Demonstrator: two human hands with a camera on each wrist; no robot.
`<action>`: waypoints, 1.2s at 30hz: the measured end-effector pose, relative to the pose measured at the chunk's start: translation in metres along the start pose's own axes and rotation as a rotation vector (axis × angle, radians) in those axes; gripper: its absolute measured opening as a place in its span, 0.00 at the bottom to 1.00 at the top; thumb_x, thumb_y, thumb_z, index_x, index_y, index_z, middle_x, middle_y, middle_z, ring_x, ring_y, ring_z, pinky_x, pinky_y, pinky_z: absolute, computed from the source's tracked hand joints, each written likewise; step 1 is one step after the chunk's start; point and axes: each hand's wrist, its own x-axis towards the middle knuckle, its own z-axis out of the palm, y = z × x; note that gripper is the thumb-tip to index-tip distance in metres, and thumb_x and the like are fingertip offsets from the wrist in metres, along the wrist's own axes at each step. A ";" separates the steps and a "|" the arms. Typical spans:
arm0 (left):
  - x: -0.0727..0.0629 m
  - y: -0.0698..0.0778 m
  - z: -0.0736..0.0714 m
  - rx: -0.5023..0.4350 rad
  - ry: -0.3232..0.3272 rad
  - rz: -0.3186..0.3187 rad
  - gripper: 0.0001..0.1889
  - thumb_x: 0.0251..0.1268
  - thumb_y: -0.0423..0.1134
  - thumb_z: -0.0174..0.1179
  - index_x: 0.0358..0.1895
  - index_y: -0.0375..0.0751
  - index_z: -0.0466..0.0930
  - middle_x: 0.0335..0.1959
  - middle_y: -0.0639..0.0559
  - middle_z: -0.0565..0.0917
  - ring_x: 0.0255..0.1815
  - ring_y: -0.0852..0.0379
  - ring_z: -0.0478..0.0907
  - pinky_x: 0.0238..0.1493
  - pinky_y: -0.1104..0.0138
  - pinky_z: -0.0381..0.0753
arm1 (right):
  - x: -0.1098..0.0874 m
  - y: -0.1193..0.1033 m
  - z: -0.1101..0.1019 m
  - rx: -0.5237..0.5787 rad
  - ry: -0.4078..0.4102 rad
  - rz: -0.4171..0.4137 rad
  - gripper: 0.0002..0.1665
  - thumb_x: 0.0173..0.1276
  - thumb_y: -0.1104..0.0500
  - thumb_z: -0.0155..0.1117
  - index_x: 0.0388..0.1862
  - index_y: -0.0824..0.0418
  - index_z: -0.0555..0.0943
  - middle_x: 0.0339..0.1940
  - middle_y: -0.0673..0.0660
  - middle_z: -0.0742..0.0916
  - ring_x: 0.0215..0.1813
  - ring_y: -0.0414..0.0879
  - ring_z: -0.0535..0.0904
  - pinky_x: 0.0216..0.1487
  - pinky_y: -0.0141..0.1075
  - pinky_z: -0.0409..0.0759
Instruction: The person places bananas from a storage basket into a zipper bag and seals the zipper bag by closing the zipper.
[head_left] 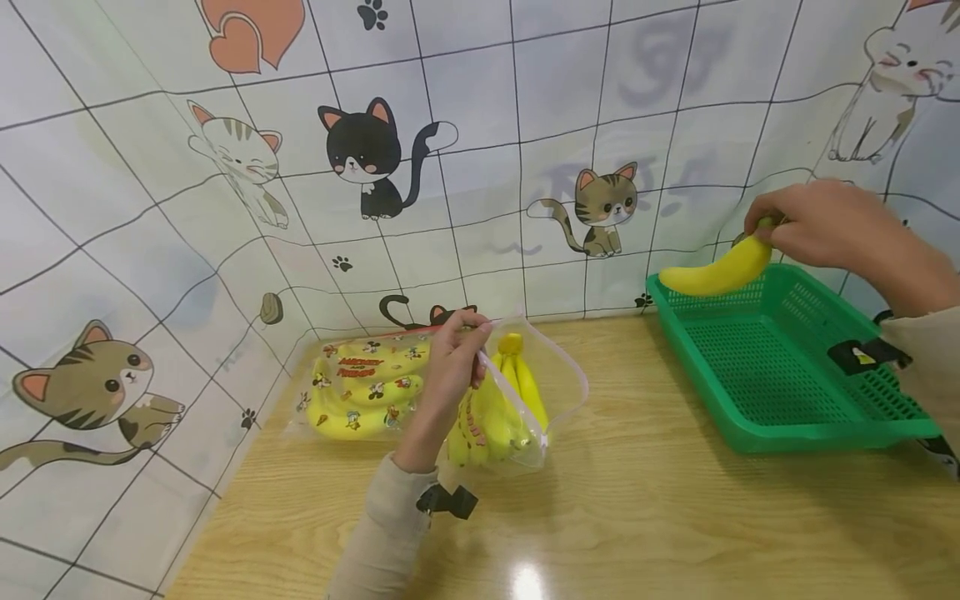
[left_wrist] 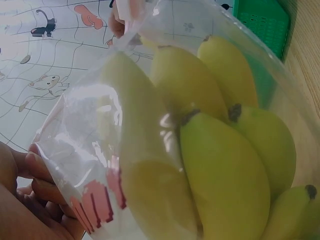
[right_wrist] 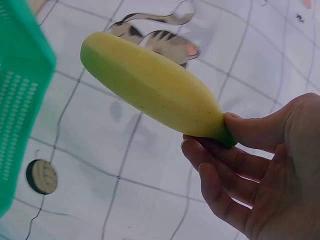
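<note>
My right hand (head_left: 821, 223) pinches a single yellow banana (head_left: 716, 268) by its stem end, above the green plastic basket (head_left: 750, 437). In the right wrist view the banana (right_wrist: 155, 85) shows a greenish tip, with thumb and fingers at its other end. My left hand (head_left: 452, 354) pinches the rim of a clear zip bag (head_left: 566, 392) that stands with its mouth spread. Inside the bag is a bunch of bananas (head_left: 528, 387), seen large through the plastic in the left wrist view.
Left of the open bag lies another clear printed bag (head_left: 360, 392) with bananas in it, against the wall. The wooden table (head_left: 615, 517) meets a wall sheet with cartoon cats (head_left: 480, 183). The basket's back edge is close to that sheet.
</note>
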 end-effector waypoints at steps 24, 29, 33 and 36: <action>0.004 -0.002 0.000 0.013 0.003 0.015 0.07 0.79 0.42 0.56 0.50 0.42 0.77 0.12 0.57 0.70 0.12 0.61 0.65 0.16 0.71 0.67 | -0.035 -0.084 -0.014 0.577 0.270 -0.402 0.12 0.74 0.71 0.62 0.47 0.59 0.87 0.34 0.41 0.89 0.33 0.35 0.85 0.36 0.22 0.83; 0.003 -0.002 0.000 0.008 0.008 0.011 0.07 0.80 0.41 0.55 0.49 0.43 0.78 0.12 0.57 0.70 0.12 0.61 0.65 0.15 0.71 0.67 | -0.038 -0.100 -0.005 0.667 0.234 -0.532 0.14 0.74 0.73 0.60 0.49 0.59 0.86 0.37 0.44 0.89 0.34 0.38 0.85 0.37 0.25 0.85; 0.003 -0.002 0.000 0.010 0.008 0.008 0.07 0.80 0.41 0.55 0.49 0.44 0.78 0.12 0.57 0.70 0.12 0.61 0.65 0.15 0.71 0.67 | -0.040 -0.110 0.004 0.746 0.249 -0.591 0.14 0.73 0.75 0.59 0.49 0.62 0.85 0.38 0.46 0.89 0.34 0.38 0.85 0.38 0.26 0.85; 0.003 -0.001 -0.001 0.013 0.011 0.005 0.06 0.80 0.41 0.55 0.49 0.44 0.78 0.12 0.57 0.70 0.12 0.61 0.65 0.16 0.71 0.67 | -0.040 -0.119 0.014 0.792 0.263 -0.616 0.14 0.72 0.76 0.60 0.48 0.62 0.85 0.36 0.46 0.88 0.32 0.38 0.84 0.37 0.26 0.85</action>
